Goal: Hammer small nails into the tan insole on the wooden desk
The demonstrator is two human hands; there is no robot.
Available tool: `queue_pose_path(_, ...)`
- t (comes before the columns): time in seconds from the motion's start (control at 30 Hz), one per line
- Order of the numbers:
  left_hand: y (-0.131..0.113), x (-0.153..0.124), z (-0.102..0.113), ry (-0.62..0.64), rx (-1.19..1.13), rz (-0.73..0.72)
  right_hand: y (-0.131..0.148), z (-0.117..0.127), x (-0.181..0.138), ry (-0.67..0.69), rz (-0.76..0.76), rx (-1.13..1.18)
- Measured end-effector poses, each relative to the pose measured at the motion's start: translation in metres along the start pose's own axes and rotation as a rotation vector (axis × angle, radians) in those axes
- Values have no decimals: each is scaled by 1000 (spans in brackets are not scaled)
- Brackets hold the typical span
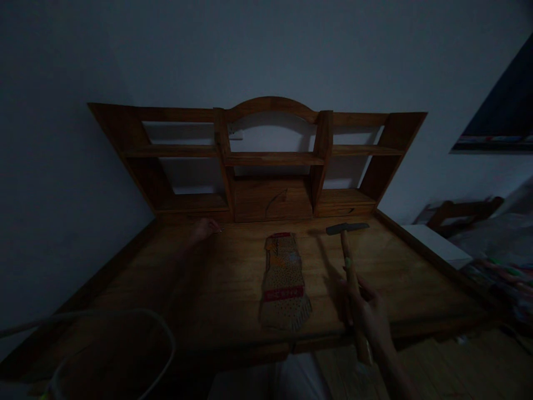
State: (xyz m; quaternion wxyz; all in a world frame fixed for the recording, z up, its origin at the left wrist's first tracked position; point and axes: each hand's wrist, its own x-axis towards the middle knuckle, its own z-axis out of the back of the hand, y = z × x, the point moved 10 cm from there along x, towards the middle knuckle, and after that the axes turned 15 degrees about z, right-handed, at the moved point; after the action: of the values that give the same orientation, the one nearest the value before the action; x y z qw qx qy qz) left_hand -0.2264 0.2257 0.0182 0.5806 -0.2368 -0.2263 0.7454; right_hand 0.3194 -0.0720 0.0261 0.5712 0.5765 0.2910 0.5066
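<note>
Plenty of bare wood lies open on the desk (175, 289) around my hands, from its near edge back to the shelf unit (266, 161). Dim light blurs the patterned cloth (284, 284) lying flat at the middle. My right hand (368, 316) grips a hammer (350, 261) by its wooden handle, head raised just above the desktop. My left hand (205, 229) reaches far forward, resting near the shelves; I cannot tell its fingers' pose.

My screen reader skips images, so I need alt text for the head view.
A right hand holds a wooden-handled hammer above a dim wooden desk. A patterned cloth lies mid-desk, and the left hand rests on the desk near the shelf unit.
</note>
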Motion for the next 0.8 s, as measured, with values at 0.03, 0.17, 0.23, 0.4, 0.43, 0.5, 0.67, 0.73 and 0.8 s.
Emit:
queue_pose_path(0.03,-2,-3,2,-8,-8,2,-1,0,-1,-6,-7,10)
queue_pose_path(0.17,-30,-22,12,-35,-76,-36,-3,0,-2,-45,-66,70)
queue_pose_path(0.23,-57,-44,17,-77,-137,-79,-1,2,-2,-55,-74,48)
queue_pose_path(0.4,-138,-132,-12,86,-578,-243,3,1,-1,-36,-60,29)
queue_pose_path(0.43,-150,-150,-24,136,-657,-260,3,1,-1,-33,-66,17)
queue_pose_path(0.5,-165,-179,-56,274,-735,-220,4,1,-2,-27,-77,-13)
queue_pose_path(0.67,-170,-208,-104,330,-755,-201,8,4,-4,-48,-82,-65)
queue_pose_path(0.73,-164,-206,-114,317,-721,-181,6,2,-5,-32,-87,-64)
queue_pose_path(0.8,-161,-204,-120,321,-711,-190,2,0,-5,-8,-86,-70)
